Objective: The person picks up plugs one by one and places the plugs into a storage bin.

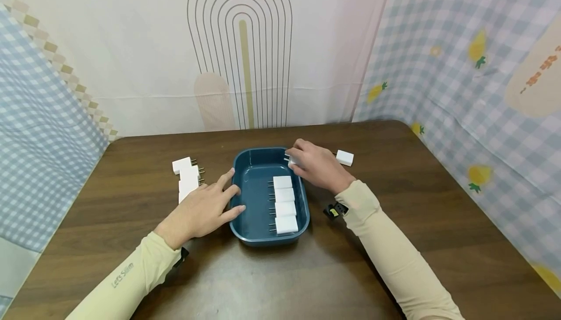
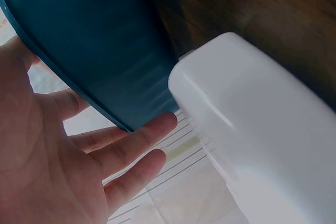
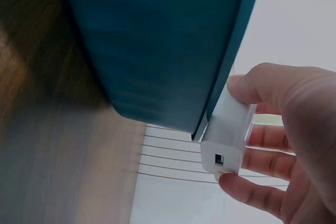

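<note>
A white charger plug with a port in its end is pinched between the thumb and fingers of my right hand, at the far right rim of a blue tray. Its metal prongs point left in the head view. Inside the tray, several white charger plugs lie in a column along the right side, prongs to the left. My left hand rests at the tray's left rim with fingers spread, holding nothing. Beside it stands a row of white charger plugs, partly hidden by that hand.
One more white charger plug lies on the brown table beyond my right wrist. A patterned cloth hangs behind the table, and a checked cloth hangs at the right.
</note>
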`<action>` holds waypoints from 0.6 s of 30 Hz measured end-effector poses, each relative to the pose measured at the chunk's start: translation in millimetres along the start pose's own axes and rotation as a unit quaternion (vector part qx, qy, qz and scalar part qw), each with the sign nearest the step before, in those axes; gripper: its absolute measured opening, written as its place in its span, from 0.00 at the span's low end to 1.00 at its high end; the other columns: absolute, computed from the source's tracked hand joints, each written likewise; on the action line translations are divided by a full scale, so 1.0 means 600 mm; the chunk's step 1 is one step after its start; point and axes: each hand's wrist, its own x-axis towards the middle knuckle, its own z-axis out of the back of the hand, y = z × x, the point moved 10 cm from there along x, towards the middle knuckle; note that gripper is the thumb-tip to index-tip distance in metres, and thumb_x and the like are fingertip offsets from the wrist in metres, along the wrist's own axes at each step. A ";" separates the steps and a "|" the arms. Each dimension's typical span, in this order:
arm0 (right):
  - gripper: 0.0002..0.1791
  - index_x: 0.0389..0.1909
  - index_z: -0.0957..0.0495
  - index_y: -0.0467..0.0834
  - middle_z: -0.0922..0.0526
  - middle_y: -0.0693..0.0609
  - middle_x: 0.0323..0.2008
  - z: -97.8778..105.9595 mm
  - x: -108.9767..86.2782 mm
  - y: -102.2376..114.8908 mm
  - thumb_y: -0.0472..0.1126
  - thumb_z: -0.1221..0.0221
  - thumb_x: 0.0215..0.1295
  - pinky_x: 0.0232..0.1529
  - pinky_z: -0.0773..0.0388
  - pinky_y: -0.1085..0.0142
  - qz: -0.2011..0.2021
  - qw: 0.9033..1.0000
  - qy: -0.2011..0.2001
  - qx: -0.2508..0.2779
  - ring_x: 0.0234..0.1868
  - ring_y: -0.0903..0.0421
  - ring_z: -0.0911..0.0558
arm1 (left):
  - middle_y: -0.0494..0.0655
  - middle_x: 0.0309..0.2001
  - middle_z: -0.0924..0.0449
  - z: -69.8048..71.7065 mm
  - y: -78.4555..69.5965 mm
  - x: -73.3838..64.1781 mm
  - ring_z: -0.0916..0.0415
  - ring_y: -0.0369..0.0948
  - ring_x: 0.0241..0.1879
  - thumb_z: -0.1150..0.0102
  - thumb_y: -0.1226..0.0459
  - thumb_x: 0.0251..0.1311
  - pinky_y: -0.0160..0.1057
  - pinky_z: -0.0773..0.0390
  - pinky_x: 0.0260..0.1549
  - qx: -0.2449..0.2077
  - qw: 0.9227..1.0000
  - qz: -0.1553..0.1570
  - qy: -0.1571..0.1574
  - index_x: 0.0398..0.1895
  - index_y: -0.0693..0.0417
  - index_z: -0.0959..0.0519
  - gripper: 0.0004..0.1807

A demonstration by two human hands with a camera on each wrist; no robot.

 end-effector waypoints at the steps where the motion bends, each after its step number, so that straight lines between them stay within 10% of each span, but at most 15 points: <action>1: 0.19 0.57 0.19 0.42 0.22 0.49 0.42 0.000 0.001 0.002 0.45 0.36 0.69 0.31 0.23 0.65 0.004 1.000 -0.002 0.001 0.34 0.57 0.25 | 0.60 0.79 0.44 0.000 0.000 0.000 0.22 0.56 0.63 0.51 0.40 0.71 0.61 0.26 0.62 0.000 1.000 0.001 0.001 0.62 0.50 0.23 0.29; 18: 0.19 0.58 0.18 0.41 0.19 0.48 0.47 0.001 0.006 0.035 0.44 0.37 0.70 0.42 0.17 0.65 0.059 0.998 -0.036 0.009 0.42 0.56 0.21 | 0.60 0.79 0.45 -0.002 0.002 0.001 0.22 0.56 0.63 0.52 0.40 0.72 0.62 0.27 0.63 -0.001 1.000 0.004 0.012 0.64 0.50 0.23 0.30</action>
